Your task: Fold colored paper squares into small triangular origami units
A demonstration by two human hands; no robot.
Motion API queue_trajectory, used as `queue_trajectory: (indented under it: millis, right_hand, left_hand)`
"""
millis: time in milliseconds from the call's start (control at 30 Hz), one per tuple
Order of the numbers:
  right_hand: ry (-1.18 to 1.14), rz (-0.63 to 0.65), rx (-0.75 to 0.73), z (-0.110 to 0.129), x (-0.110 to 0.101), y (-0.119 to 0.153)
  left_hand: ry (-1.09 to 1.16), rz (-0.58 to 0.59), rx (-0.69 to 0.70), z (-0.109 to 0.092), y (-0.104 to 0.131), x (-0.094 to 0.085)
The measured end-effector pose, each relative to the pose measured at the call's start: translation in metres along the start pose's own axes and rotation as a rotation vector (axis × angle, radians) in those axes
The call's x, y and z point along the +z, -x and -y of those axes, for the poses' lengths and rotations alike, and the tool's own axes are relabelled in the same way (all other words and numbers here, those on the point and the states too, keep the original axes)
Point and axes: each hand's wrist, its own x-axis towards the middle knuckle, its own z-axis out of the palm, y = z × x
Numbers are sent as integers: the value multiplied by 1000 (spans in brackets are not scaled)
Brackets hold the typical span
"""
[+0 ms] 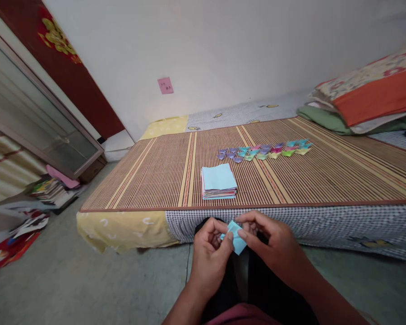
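A small folded piece of light-blue paper [238, 244] is held between both hands, just in front of the bed's near edge and above my lap. My left hand [212, 246] pinches its left side between thumb and fingers. On the other side, my right hand [269, 239] has its thumb and fingers closed at the paper's upper right. Ahead on the mat lies a stack of square paper sheets [219, 178], pale blue on top with several colours below. Beyond it, small folded paper pieces [262, 152] in purple, blue, pink, green and yellow are lined up in rows.
A striped bamboo mat [149, 176] covers the bed. Folded bedding with an orange cover [375, 97] is piled at the right. A pink note [165, 85] is on the wall. Books [52, 192] and papers sit on the floor at left, near a glass-fronted cabinet [37, 99].
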Motion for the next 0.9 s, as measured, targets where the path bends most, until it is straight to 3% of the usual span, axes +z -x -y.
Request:
queue_trajectory:
  millis: [267,533,900]
  right_hand:
    - [-50,30,-65,3,2,-3]
    - [-65,105,-37,5,-4,-1]
    - [-68,35,-6,6,4,3]
  left_hand:
    - [-219,74,71,-2,1,-1]
    - [-29,94,-4,-7,1,0]
    - [10,53,-7,-5,2,6]
